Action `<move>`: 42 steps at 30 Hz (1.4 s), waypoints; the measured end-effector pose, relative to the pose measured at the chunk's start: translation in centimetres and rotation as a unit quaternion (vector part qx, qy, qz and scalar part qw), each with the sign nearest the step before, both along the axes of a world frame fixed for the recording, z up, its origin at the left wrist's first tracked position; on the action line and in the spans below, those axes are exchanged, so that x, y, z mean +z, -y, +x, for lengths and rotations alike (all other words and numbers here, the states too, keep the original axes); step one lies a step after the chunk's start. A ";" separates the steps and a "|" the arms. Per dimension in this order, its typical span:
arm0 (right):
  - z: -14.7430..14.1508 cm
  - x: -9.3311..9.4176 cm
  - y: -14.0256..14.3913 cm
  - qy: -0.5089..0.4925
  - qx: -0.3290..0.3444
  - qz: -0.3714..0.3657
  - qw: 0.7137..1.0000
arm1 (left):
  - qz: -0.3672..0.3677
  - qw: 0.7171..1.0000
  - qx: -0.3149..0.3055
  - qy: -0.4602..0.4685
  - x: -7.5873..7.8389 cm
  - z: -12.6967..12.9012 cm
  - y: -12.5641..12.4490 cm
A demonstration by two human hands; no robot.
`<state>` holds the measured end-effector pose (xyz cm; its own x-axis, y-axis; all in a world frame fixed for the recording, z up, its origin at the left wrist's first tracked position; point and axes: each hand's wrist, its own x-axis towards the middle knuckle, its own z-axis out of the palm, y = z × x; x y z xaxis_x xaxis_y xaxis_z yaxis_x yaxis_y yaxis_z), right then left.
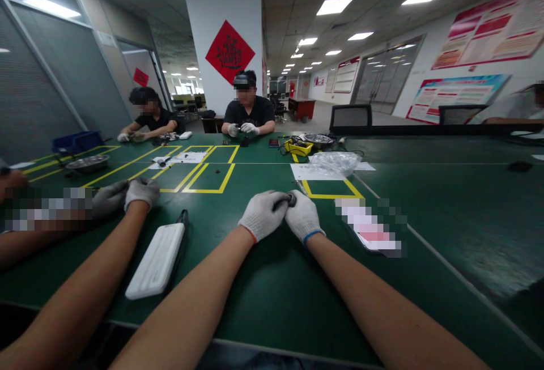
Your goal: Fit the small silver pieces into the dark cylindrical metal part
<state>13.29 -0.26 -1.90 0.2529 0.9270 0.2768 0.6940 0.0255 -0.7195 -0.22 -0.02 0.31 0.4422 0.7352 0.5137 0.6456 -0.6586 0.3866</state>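
a co-worker's gloved hand [142, 190] rests by the counter's [263, 296] left edge, a white case [156, 259] beside it near the front edge. mid-counter, left hand [263, 214] and right hand [302, 216] meet, fingers clamped together on a small dark part [291, 200].

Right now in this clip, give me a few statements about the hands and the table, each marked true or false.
1. Both hands wear white knit gloves. True: left hand, right hand.
2. The hands are far apart. False: they meet around a small dark part.
3. A white ribbed tray lies to the left of the hands. True.
4. The table is red. False: it is green with yellow tape outlines.
5. A clear plastic bag lies beyond the hands. True.
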 end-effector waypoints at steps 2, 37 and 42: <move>0.0 -0.1 0.0 -0.004 0.001 0.004 1.000 | 0.003 1.000 0.001 -0.004 0.0 0.0 0.0; -0.1 0.0 0.1 -0.014 0.021 0.015 1.000 | 0.008 0.999 0.019 -0.036 0.6 0.0 0.5; -0.2 -0.1 0.1 -0.012 0.021 0.012 1.000 | 0.007 0.997 0.037 -0.067 0.9 0.0 0.7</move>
<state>13.11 -0.37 -1.99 0.2217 0.9299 0.2935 0.6739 0.0714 -0.7354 -0.24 -0.76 1.18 0.4521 0.7616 0.4643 0.7378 -0.6118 0.2852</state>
